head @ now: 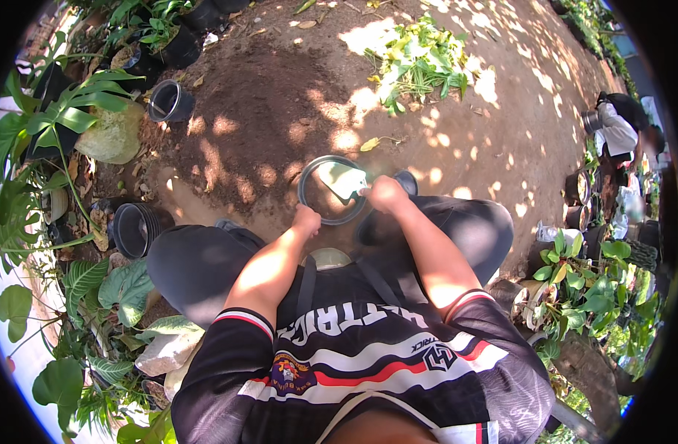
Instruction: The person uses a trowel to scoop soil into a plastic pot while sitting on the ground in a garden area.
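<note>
Between the knees stands a round dark plastic pot [304, 191], seen from above, with brown soil low inside it. My left hand [306, 221] grips its near left rim. My right hand [384, 194] is closed on the handle of a trowel [340, 178], whose broad, sunlit blade lies over the pot's opening. Glare hides part of the blade, and whether it touches the soil I cannot tell. Below the pot, close to the body, part of a pale round object [327, 258] shows.
Dark loose soil [250, 122] spreads ahead, with a heap of cut leaves [422, 58] beyond. A small black pot [171, 101], stacked pots [136, 230], a rock [112, 131] and leafy plants line the left. Another person [622, 127] bends among pots at far right.
</note>
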Available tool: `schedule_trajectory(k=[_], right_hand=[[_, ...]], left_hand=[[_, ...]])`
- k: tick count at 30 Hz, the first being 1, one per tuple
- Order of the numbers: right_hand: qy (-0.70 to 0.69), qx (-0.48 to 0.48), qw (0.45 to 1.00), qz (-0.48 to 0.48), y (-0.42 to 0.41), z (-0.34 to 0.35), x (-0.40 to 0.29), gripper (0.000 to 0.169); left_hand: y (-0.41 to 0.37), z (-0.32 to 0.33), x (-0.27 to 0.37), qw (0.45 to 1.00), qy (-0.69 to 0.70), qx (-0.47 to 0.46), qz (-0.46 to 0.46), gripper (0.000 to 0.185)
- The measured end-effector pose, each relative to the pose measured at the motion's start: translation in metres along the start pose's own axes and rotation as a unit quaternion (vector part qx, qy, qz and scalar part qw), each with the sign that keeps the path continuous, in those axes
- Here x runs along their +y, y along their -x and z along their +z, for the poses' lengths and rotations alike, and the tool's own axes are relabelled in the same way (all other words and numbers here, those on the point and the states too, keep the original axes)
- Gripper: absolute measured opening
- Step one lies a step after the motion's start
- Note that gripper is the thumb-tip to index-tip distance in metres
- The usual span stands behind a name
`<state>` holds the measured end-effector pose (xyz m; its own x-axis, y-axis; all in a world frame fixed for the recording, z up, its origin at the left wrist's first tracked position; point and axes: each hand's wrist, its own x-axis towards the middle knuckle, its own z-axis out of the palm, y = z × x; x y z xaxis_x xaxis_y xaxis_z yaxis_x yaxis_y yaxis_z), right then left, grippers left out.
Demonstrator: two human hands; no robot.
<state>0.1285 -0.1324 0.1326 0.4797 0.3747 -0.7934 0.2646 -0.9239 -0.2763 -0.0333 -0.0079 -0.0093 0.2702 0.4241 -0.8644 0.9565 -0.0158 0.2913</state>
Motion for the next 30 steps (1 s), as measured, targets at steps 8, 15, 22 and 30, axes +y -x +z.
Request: schedule_trajectory(k=[8,15,22,30], right_hand=[[-0.057,0.017,0.998,-0.030,0.015,0.006,0.004,0.040],[-0.094,0.042,0.994,-0.034,0.000,0.023,0.018,0.051],[-0.037,0.001,0.999,-0.036,0.002,0.026,0.004,0.044],[-0.048,-0.023,0.998,0.019,-0.002,0.027,0.004,0.050]], left_hand=[[0.015,-0.024,0.021,0.978,-0.093,0.179,0.059,0.031],[-0.008,-0.014,0.018,0.982,-0.088,0.160,0.052,0.043],[0.007,0.003,0.006,0.997,0.046,0.068,-0.006,0.050],[0.011,-0.003,0.005,0.997,0.018,0.069,0.007,0.042]])
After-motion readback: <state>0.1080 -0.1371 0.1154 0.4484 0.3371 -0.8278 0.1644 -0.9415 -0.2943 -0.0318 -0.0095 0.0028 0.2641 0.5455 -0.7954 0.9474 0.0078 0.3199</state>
